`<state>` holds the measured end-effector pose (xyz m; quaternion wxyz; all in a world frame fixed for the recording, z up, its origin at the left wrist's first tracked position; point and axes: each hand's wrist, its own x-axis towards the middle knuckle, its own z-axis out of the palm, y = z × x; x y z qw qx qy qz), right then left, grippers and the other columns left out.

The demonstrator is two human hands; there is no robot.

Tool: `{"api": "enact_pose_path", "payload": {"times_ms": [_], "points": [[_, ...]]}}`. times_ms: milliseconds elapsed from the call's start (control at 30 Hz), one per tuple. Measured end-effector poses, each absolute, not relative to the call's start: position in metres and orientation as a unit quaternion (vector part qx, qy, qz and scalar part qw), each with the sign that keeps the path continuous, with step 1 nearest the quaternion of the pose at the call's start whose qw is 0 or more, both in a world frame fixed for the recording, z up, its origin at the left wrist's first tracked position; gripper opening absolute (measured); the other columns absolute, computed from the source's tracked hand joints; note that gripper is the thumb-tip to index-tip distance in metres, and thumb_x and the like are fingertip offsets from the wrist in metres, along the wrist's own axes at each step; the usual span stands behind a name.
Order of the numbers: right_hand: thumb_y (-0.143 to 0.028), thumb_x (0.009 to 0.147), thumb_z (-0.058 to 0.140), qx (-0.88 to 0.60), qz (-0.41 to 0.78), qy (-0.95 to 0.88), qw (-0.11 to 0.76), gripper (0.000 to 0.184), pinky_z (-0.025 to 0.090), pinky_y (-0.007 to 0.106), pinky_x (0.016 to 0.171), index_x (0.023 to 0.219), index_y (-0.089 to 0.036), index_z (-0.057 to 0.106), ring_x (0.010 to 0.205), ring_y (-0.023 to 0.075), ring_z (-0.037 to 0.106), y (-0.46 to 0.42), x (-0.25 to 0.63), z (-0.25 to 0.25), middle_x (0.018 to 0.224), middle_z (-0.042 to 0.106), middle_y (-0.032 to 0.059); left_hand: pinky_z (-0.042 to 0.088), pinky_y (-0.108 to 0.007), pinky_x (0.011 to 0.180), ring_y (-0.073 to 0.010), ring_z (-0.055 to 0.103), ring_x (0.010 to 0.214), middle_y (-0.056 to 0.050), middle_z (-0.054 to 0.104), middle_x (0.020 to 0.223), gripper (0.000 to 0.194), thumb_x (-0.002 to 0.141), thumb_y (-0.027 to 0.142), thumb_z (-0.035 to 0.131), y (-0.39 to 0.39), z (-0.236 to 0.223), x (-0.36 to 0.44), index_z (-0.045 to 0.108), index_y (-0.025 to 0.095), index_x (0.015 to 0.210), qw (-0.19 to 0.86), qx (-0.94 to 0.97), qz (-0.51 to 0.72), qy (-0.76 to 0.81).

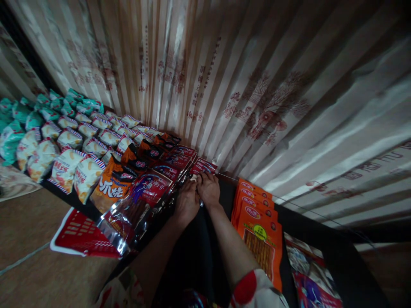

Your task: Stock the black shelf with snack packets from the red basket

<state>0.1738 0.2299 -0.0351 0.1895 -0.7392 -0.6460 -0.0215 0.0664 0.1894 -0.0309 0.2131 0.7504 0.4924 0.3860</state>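
Black table (226, 185), two hands (188, 203) (209, 189) at one red packet (204, 165)

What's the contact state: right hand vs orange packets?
Apart. The head view shows a strip of black surface between the right hand and the orange packets.

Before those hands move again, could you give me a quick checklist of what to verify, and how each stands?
1. Left hand and right hand together at the red packet just beyond them: ok.
2. Firm grip on it: cannot tell; its near part is hidden.
3. Right hand clear of the orange packets: ok.
4. Right sleeve clear of them: cannot tell; they overlap in view.
5. Red basket clear of both hands: ok.
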Motion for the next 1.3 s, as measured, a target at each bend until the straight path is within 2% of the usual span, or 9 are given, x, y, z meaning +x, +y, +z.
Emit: {"api": "enact_pose_path", "payload": {"times_ms": [333, 500, 800, 1000, 1300], "points": [[-0.032, 0.091, 0.033, -0.721, -0.044, -0.653, 0.228, 0.038, 0.031, 0.037, 0.095, 0.111, -0.016, 0.062, 0.112, 0.0208, 0.047, 0.229, 0.177, -0.042, 0.115, 0.061, 0.0114, 0.038, -0.041, 0.105, -0.0223, 0.049, 0.118, -0.018, 0.058, 0.119, 0.041, 0.075, -0.001, 0.039, 0.19, -0.029, 0.066, 0.055, 0.004, 0.114, 0.214, 0.753, 0.386, 0.488], [-0.031, 0.091, 0.033, -0.715, -0.059, -0.645, 0.263, 0.039, 0.033, 0.036, 0.095, 0.109, -0.013, 0.063, 0.11, 0.0202, 0.048, 0.227, 0.176, -0.037, 0.112, 0.062, 0.0123, 0.038, -0.044, 0.104, -0.0215, 0.047, 0.12, -0.014, 0.058, 0.121, 0.046, 0.074, -0.001, 0.04, 0.19, -0.031, 0.067, 0.054, 0.01, 0.117, 0.213, 0.753, 0.394, 0.481], [-0.026, 0.088, 0.037, -0.711, -0.084, -0.629, 0.304, 0.035, 0.036, 0.036, 0.095, 0.103, -0.012, 0.066, 0.107, 0.0217, 0.047, 0.215, 0.172, -0.029, 0.108, 0.063, 0.0126, 0.039, -0.043, 0.104, -0.0211, 0.047, 0.12, -0.012, 0.059, 0.119, 0.042, 0.074, 0.001, 0.04, 0.187, -0.025, 0.067, 0.057, 0.011, 0.112, 0.195, 0.759, 0.402, 0.473], [-0.023, 0.087, 0.036, -0.708, -0.084, -0.615, 0.337, 0.034, 0.04, 0.037, 0.091, 0.098, -0.014, 0.067, 0.103, 0.0217, 0.05, 0.188, 0.171, -0.021, 0.105, 0.063, 0.0118, 0.043, -0.039, 0.1, -0.0214, 0.05, 0.117, -0.011, 0.063, 0.111, 0.035, 0.072, -0.001, 0.042, 0.18, -0.014, 0.068, 0.064, 0.013, 0.096, 0.197, 0.762, 0.411, 0.46], [-0.017, 0.083, 0.035, -0.723, -0.052, -0.592, 0.352, 0.035, 0.043, 0.037, 0.088, 0.098, -0.014, 0.067, 0.102, 0.0224, 0.054, 0.119, 0.17, -0.012, 0.105, 0.063, 0.0133, 0.048, -0.033, 0.094, -0.0157, 0.057, 0.104, -0.005, 0.066, 0.104, 0.044, 0.068, -0.004, 0.039, 0.139, -0.002, 0.069, 0.063, 0.018, 0.098, 0.233, 0.78, 0.419, 0.401]]}}
